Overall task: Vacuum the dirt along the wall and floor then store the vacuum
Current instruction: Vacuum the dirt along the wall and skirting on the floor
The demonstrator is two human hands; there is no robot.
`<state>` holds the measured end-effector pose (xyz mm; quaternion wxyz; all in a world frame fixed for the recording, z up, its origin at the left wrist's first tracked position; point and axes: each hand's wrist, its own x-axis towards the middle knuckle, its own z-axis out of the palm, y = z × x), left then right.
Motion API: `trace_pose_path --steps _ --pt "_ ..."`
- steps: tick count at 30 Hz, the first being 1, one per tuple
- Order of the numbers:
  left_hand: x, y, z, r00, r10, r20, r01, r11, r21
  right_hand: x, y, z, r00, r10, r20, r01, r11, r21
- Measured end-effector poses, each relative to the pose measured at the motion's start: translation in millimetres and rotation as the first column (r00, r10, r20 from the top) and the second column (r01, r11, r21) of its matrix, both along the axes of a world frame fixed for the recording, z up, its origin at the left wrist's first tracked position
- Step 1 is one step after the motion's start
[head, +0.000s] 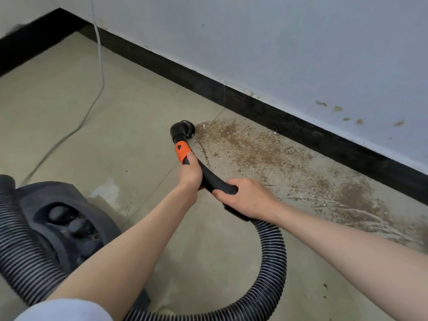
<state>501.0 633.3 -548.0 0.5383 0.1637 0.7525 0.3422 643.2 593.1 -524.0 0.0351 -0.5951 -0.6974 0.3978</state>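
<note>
A black vacuum nozzle (183,129) with an orange collar (181,151) touches the floor at the left end of a brown dirt patch (254,149) that runs along the black skirting (266,110). My left hand (191,173) grips the black handle just below the orange collar. My right hand (245,196) grips the curved handle further back, where the ribbed black hose (273,258) begins. The hose loops down and left across the bottom of the view. The dark vacuum body (64,218) sits at the lower left, partly behind my left forearm.
A white power cord (97,89) hangs down the wall and trails across the beige tiled floor (115,112) toward the vacuum. More dirt (354,200) spreads to the right along the skirting. Brown stains (338,108) mark the white wall.
</note>
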Motion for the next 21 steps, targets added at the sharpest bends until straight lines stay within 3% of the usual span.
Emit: trace_pose_path --steps 8,21 --pt "21 11 -1 0.995 -0.072 0.070 0.072 0.997 0.002 13 -6 4 0.993 -0.105 0.054 0.104 0.995 0.008" --pt "74 41 8 0.961 -0.270 0.063 0.272 0.962 -0.021 46 -3 1 0.952 -0.304 0.036 0.303 0.952 0.033"
